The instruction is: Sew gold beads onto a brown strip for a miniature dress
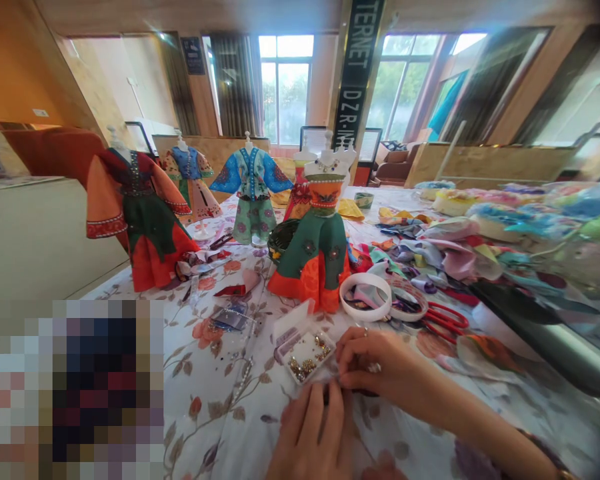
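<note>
My right hand (367, 360) comes in from the right, its thumb and fingers pinched together. A ring shows on one finger. Beside it, my left hand (313, 427) reaches up from below, fingers bent down and its thumb hidden. Their fingertips meet over a small dark thing that the fingers mostly cover; I cannot make out what it is. Just beyond them stands a clear plastic box (307, 357) with its lid up, holding gold and silver beads. Behind the box is a small mannequin (329, 159) in a green and orange dress (313, 253).
A white ring-shaped roll (365, 298) and red-handled scissors (445, 320) lie right of the dress. Fabric scraps (445, 250) pile up at right, near a dark flat object (540, 333). More dressed mannequins (135, 220) stand left. A bead string (243, 380) lies on the floral tablecloth (205, 413).
</note>
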`<state>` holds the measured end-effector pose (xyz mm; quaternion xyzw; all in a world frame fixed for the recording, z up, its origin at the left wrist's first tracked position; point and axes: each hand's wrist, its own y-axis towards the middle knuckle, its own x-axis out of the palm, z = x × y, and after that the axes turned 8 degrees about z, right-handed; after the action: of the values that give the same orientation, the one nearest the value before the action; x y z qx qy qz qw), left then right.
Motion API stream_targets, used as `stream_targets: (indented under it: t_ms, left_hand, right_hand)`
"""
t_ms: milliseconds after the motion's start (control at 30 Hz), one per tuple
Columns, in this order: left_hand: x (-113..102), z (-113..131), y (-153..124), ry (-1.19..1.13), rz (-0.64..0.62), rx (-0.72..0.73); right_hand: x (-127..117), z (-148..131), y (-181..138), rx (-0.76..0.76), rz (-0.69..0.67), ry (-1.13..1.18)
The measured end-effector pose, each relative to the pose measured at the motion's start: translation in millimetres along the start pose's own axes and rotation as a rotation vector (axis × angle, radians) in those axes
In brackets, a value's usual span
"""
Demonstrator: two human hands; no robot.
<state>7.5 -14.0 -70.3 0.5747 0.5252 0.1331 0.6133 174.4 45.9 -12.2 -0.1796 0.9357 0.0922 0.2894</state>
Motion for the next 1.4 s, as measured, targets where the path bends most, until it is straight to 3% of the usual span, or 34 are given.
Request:
stream_targets:
  t_ms: [200,600,900,1400]
  left_hand:
    - [-0.2,3.6,-3.0,-0.017,0.018,0.035]
    - [-0.5,1.0,-1.0,-0.045,0.05,-0.07]
    - [-6.2,3.7,0.9,-0.005,0.068,-0.052]
    - [-8.4,7.0,0.9,0.036,0.061,-0.017]
  right_hand:
    - [-1.3,4.2,1.0,-0.037,-0.024,0.006]
    - [3.8,4.1,1.4,-0.031,-0.011,0.026]
    - [3.4,3.4,1.6,-0.036,-0.007,0.0]
    - [-1.7,-1.0,0.2,-0.171,-0.068,-0.152]
